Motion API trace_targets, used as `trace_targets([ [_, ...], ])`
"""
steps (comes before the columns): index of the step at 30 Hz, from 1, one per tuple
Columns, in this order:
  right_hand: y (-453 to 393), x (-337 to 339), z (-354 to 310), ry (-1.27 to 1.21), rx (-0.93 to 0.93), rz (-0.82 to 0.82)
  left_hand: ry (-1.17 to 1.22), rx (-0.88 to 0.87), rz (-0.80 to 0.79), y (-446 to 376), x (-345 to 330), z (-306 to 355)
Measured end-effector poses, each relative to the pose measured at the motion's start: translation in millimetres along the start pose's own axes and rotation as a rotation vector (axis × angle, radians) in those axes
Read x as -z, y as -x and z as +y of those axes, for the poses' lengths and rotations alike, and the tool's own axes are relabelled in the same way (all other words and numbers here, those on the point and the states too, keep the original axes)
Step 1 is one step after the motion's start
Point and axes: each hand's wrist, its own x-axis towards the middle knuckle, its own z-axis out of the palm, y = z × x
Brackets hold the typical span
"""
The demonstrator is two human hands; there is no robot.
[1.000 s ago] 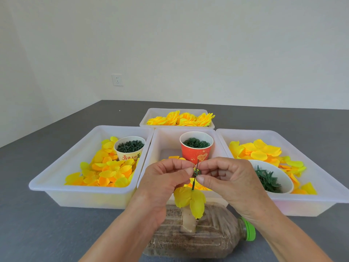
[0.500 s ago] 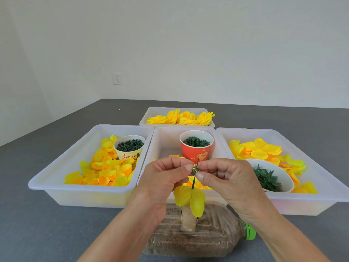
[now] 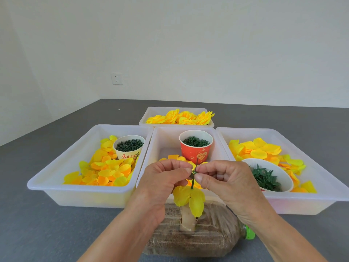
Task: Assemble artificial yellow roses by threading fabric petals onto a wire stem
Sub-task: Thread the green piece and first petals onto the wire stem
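A thin dark green wire stem (image 3: 195,167) stands nearly upright in front of me, above a plastic bottle. Yellow fabric petals (image 3: 189,198) hang threaded on its lower part. My left hand (image 3: 164,180) and my right hand (image 3: 224,180) meet at the stem, fingertips of both pinching a small green piece (image 3: 193,173) that sits on the stem. The stem's top pokes up past the fingers, in front of the red cup (image 3: 195,145).
A sand-filled plastic bottle (image 3: 200,237) with a green cap lies below my hands. Three white trays hold loose petals: left tray (image 3: 56,178) with a cream cup (image 3: 129,147) of green parts, middle tray (image 3: 158,137), right tray (image 3: 321,197) with a white bowl (image 3: 283,176) of green leaves. A far tray (image 3: 151,114) holds finished yellow roses.
Both hands stay pinched together at the stem; they have shifted very slightly, and the stem's tip shows a bit more above the fingers.
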Motion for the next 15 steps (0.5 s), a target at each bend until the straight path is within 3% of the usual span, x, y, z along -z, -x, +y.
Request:
trace_targets([
  [15,2.8,2.9,7.5,0.089,-0.046,-0.077,-0.246,-0.167,-0.011,7.8,3.6,-3.5],
])
